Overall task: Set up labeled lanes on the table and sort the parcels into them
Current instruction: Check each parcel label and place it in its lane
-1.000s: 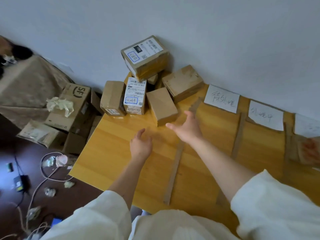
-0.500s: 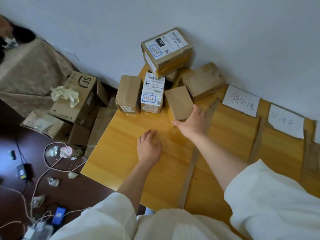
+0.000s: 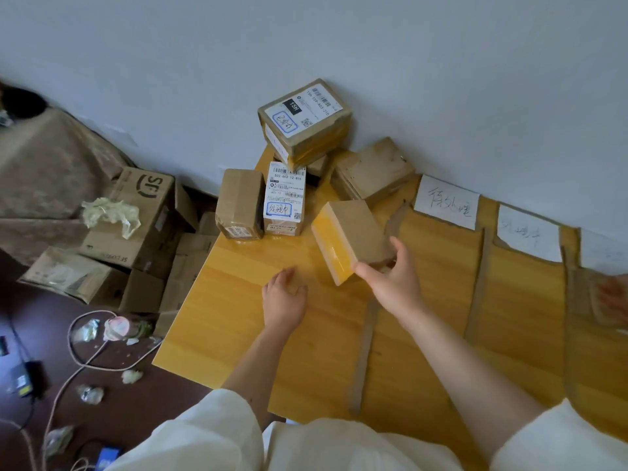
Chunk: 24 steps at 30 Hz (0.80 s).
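Now the right hand (image 3: 390, 283) is gripping a plain brown parcel (image 3: 353, 237), thumb on its near edge and fingers wrapping the right side, and the box is tilting up off the yellow bench (image 3: 238, 334) with its taped face showing on the left. The left hand (image 3: 283, 297) is lying palm-down on the bench just beside it, fingers loosely spread and holding nothing. Behind, at the far corner against the wall, the remaining parcels are huddling: a taped brown box (image 3: 239, 202) standing beside an upright labelled parcel (image 3: 284, 198), a bigger labelled box (image 3: 304, 120) perching on top of the pile, and a flat brown box (image 3: 372, 171) leaning to the right. Cardboard strips (image 3: 365, 345) are marking out lanes across the bench, and two handwritten paper labels (image 3: 447, 202) (image 3: 528, 232) are sitting at the heads of the lanes by the wall. Down on the floor to the left, an SF carton (image 3: 136, 212) is sitting among cables and scraps.
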Tool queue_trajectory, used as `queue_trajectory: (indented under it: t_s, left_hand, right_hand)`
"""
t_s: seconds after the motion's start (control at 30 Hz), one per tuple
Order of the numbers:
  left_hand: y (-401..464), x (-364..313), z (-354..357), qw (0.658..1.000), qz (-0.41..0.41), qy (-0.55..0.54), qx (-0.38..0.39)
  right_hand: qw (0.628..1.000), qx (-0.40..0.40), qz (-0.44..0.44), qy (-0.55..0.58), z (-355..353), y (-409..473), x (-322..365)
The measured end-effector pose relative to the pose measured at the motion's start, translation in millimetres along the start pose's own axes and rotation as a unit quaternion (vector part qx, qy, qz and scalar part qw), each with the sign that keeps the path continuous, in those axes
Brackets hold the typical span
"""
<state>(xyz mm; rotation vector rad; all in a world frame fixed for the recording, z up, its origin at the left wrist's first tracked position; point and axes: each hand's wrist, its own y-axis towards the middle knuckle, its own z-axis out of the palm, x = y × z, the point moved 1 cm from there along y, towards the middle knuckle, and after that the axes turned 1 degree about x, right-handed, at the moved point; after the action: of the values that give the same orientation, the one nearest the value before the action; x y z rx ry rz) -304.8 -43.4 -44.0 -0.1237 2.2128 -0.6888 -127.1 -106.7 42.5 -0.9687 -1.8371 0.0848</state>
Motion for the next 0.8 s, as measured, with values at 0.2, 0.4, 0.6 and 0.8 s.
queue_trajectory:
  t_s: [0.2, 0.4, 0.6, 0.8]
  left_hand:
    - [-20, -17, 7, 0.999, -0.009, -0.040, 0.024]
    - [-49, -54, 18, 0.990, 0.031, -0.125, 0.062]
    - [-89, -104, 36, 0.932, 0.037, -0.289, 0.217]
    - [-114, -124, 61, 0.905, 0.035, -0.312, 0.289]
  right_hand:
    - [0.995, -0.005, -0.004, 0.101, -31, -26, -13]
    - [0.968, 0.055, -0.013, 0.244, -60, -48, -16]
    - [0.885, 0.102, 0.101, 0.442, -90, -54, -42]
    - [0.862, 0.129, 0.146, 0.467, -115, -56, -67]
